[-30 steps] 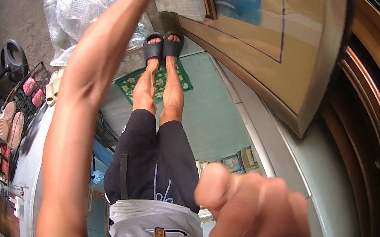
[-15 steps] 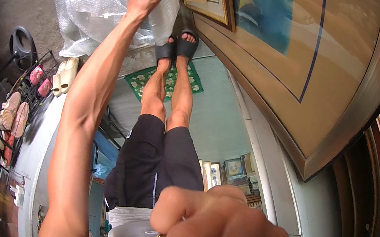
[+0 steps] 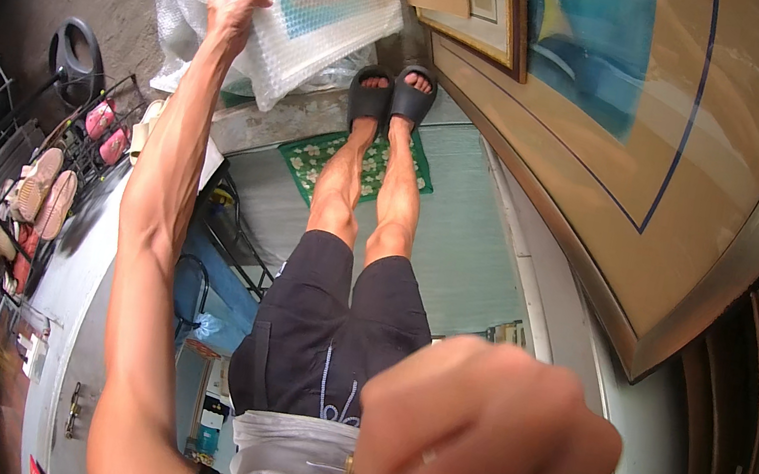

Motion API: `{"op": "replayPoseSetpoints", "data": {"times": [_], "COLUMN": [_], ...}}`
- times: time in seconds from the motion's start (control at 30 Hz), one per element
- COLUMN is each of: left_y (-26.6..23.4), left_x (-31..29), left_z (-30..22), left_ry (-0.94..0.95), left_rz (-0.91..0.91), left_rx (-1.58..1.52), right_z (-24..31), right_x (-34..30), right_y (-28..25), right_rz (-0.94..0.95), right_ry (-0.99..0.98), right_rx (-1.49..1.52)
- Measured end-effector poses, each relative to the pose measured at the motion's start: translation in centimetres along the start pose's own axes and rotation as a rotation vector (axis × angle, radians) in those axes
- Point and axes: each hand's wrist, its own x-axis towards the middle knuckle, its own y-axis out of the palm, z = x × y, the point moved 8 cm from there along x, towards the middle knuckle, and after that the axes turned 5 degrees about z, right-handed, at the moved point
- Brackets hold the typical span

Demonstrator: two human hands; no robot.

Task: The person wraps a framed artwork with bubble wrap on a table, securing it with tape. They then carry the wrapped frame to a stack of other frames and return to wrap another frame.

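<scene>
My left arm (image 3: 161, 199) reaches up to the far left. The fingers of my left hand (image 3: 231, 16) are closed on the left edge of a bubble-wrapped picture (image 3: 310, 12), whose blue-green and red colours show through the clear wrap. More crumpled bubble wrap (image 3: 171, 7) lies behind and to the left of it. Large and blurred in the near foreground, my right hand (image 3: 484, 449) is closed in a fist. Its palm side is hidden, so whatever it may hold cannot be made out.
At right leans a large framed picture (image 3: 712, 194), with a smaller gilt-framed one (image 3: 500, 15) behind it. More frames (image 3: 756, 405) stack at the far right. A shoe rack (image 3: 30, 206) stands left. My black sandals (image 3: 370, 98) are beyond a green floral mat (image 3: 317, 160).
My left hand went from spread fingers over the bubble wrap to gripping the wrapped picture, which has come into view. My right fist has shifted slightly right and upward.
</scene>
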Motion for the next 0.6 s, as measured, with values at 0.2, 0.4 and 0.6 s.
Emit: {"op": "replayPoseSetpoints", "data": {"times": [0.2,0.4,0.6], "left_y": [-8.1,-16.7,-21.8], "left_x": [-8.2,-19.9,-31.4], "left_z": [0.5,-1.3,-2.6], "left_ry": [-0.192,-0.287,-0.450], "left_rz": [0.002,0.063,0.050], "left_rx": [-0.235,-0.337,-0.377], "right_z": [-8.0,-16.1,-24.2], "right_x": [-6.1,-17.5,-23.5], "right_y": [-4.9,-18.0,-26.6], "right_rz": [-0.013,-0.352,-0.447], "right_ry": [0.663,0.891,1.002], "right_rx": [-0.594,-1.093,-0.830]}}
